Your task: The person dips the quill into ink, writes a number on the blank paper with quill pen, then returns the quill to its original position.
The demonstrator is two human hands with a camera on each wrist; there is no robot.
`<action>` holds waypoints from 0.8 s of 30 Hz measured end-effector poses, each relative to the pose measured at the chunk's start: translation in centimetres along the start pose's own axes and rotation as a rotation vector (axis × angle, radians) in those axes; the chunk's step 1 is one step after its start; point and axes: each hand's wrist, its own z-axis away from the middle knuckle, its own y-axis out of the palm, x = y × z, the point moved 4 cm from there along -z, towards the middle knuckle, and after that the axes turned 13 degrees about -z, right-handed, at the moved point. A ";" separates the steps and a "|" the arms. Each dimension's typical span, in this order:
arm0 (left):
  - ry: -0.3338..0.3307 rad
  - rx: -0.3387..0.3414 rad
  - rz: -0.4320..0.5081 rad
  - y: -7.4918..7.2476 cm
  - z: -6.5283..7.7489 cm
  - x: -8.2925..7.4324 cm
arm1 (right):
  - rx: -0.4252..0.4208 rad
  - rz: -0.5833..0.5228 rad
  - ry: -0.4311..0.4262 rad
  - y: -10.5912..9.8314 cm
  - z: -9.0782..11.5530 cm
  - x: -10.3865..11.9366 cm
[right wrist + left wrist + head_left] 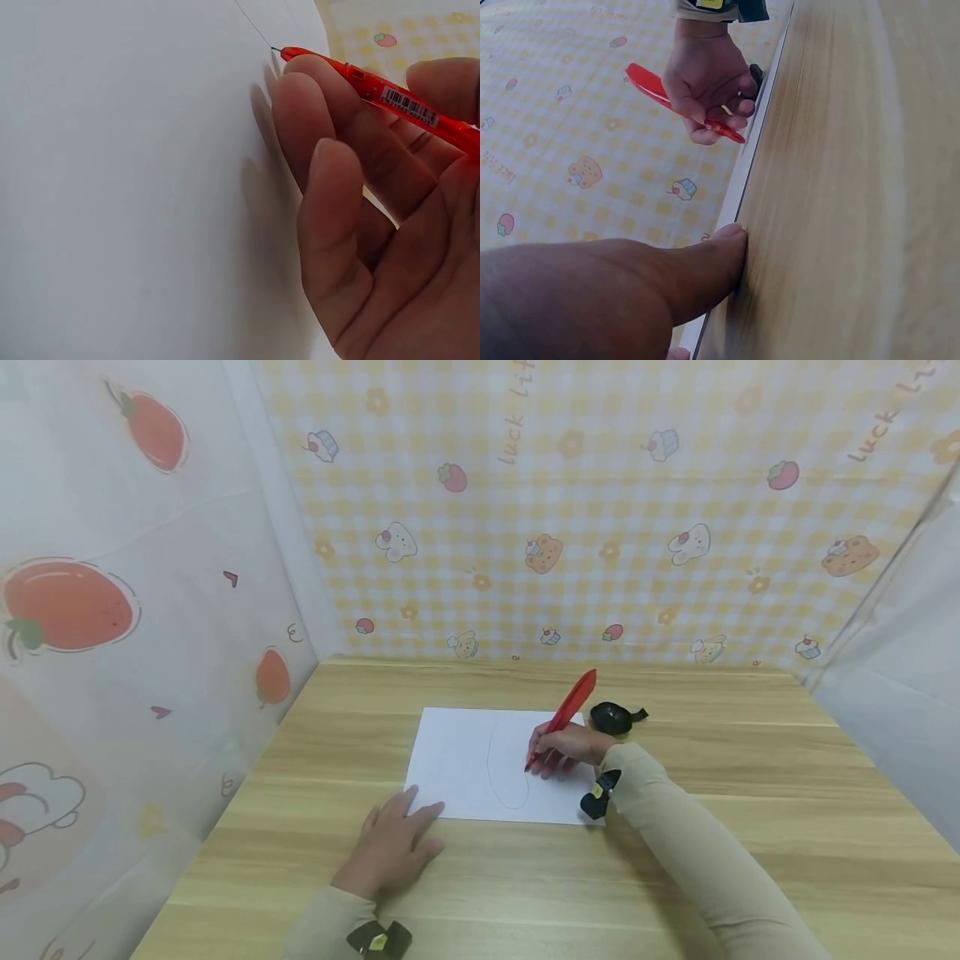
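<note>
A white sheet of paper (450, 760) lies on the wooden table with a thin curved line (489, 760) drawn on it, long and rounded at the bottom. My right hand (570, 747) pinches a red pen (573, 700) whose top end is feather-shaped. In the right wrist view the tip of the pen (405, 105), which bears a barcode sticker, meets the paper (135, 187) at the line's end. My left hand (392, 843) rests flat with spread fingers at the sheet's lower left corner. Its thumb (712, 262) lies by the paper's near edge in the left wrist view.
Just behind my right wrist, near the sheet's upper right corner, sits a rounded black object (611, 717) with a short tail. The wooden table (750, 743) ends at a yellow checked cloth (495, 527) behind. A printed white cloth (187, 568) hangs on the left.
</note>
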 end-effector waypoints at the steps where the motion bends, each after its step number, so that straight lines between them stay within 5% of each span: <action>1: 0.001 -0.001 0.001 0.0 0.0 0.0 | -0.002 0.001 -0.002 0.0 0.0 0.0; 24: -0.009 0.012 0.003 -0.3 -0.1 -0.2 | -0.082 -0.044 -0.109 0.0 -1.1 -0.2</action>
